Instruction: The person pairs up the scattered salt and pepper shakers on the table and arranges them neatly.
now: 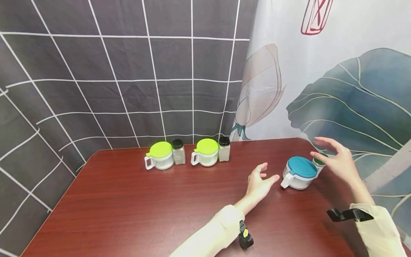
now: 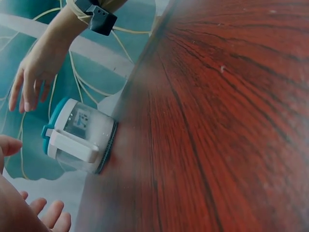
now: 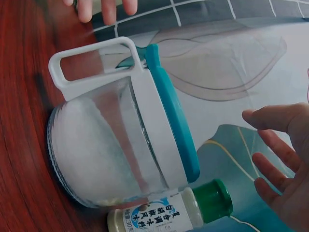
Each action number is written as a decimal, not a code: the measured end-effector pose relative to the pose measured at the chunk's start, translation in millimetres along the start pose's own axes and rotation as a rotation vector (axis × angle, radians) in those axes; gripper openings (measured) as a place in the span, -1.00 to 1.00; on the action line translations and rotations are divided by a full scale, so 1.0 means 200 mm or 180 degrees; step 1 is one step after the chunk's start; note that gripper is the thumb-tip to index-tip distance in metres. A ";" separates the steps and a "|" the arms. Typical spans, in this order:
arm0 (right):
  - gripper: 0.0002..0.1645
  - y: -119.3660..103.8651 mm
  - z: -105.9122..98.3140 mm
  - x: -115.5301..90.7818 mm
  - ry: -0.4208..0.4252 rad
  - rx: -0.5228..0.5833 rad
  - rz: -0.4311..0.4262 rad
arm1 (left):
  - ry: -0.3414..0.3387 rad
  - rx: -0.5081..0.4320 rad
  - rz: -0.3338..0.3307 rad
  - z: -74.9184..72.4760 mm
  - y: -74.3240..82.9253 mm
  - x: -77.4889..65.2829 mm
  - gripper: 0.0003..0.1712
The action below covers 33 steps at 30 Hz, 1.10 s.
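A clear seasoning jar with a blue lid and white handle stands at the right of the table, white contents inside. Close beside it is a small green-capped spice bottle, partly hidden in the head view by the jar and right hand. My left hand hovers left of the jar, thumb toward its handle, fingers loosely bent around nothing. Above the spice bottle, my right hand is held with thumb and fingers spread apart. The right wrist view shows a gap between this hand and the green cap.
Along the table's back edge stand two seasoning jars with lime-green lids, one at left and another nearer the middle. A black-capped shaker and a second shaker sit at their right sides. Behind hangs a grid-patterned cloth.
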State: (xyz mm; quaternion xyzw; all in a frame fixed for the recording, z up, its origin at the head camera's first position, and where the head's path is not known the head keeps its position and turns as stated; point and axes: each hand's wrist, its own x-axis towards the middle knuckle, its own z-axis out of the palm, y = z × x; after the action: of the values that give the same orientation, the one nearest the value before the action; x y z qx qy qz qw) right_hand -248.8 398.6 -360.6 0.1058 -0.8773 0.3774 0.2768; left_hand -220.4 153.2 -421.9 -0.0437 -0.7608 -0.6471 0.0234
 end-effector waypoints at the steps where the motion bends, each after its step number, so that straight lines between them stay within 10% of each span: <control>1: -0.38 0.00 0.00 0.00 0.0008 -0.0018 0.0024 | -0.0008 -0.0005 0.0001 0.00 0.00 0.00 -0.44; 33: -0.21 0.18 -0.12 -0.08 -0.0439 -0.0161 0.0448 | -0.0143 0.0071 0.0018 0.11 -0.06 -0.02 -0.42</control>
State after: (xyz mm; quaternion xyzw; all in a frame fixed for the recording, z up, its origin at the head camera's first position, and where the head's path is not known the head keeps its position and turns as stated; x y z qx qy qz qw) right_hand -239.6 439.5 -378.4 0.0626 -0.9088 0.3655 0.1911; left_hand -216.5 173.5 -438.3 -0.0601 -0.7682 -0.6373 0.0087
